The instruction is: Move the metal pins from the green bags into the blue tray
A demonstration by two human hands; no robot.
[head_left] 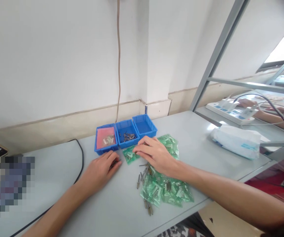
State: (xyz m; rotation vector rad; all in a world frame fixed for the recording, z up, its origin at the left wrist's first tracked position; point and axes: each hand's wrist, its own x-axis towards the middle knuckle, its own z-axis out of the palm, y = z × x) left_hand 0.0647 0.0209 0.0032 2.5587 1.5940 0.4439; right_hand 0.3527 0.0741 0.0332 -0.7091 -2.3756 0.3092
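My left hand (103, 168) rests on the table in front of the blue bins, fingers curled over small dark pieces that are mostly hidden. My right hand (155, 153) is closed in a pinch over the right edge of a small green plastic bag (129, 157) with metal parts inside. Whether the fingertips grip the bag or a small part cannot be made out. Under and beside the right wrist lies a pile of filled green bags (168, 191). Loose metal pins or rivets (142, 179) lie left of that pile, and several more (149, 208) lie in front.
Three joined blue bins stand along the back: one with pink material and a small clear bag (104, 138), one with metal pins (129, 136), one bare inside (144, 125). A black cable (82, 154) crosses the left. A tissue pack (236, 141), power strip (231, 112) and another person's hands are right.
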